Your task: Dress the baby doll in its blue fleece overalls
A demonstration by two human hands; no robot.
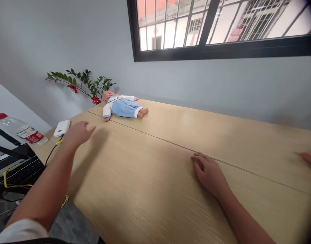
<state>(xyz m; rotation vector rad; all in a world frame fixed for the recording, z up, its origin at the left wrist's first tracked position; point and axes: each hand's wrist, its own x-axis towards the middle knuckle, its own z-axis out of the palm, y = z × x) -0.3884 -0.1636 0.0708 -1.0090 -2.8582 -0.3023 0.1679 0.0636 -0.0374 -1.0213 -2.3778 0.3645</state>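
Note:
My left hand [78, 133] reaches out over the left part of the wooden table [145, 169], thumb and fingers apart and nothing held. Just beyond it lies a baby doll [125, 106] on its back, in pale blue trousers and a white top, its feet pointing right. The hand is apart from the doll. Close to the left wrist is a white power bank [62, 128] with a cable [53, 148]. My right hand [209, 173] rests on the tabletop near the seam, fingers loosely bent, a gap between thumb and fingers, holding nothing.
At the far left lies a tilted plastic bottle [25, 130] with a red cap. Below it is a black device with antennas [15, 169] and yellow cables. A potted plant [88, 84] leans behind the doll. Another person's hand [310, 158] shows at the right edge.

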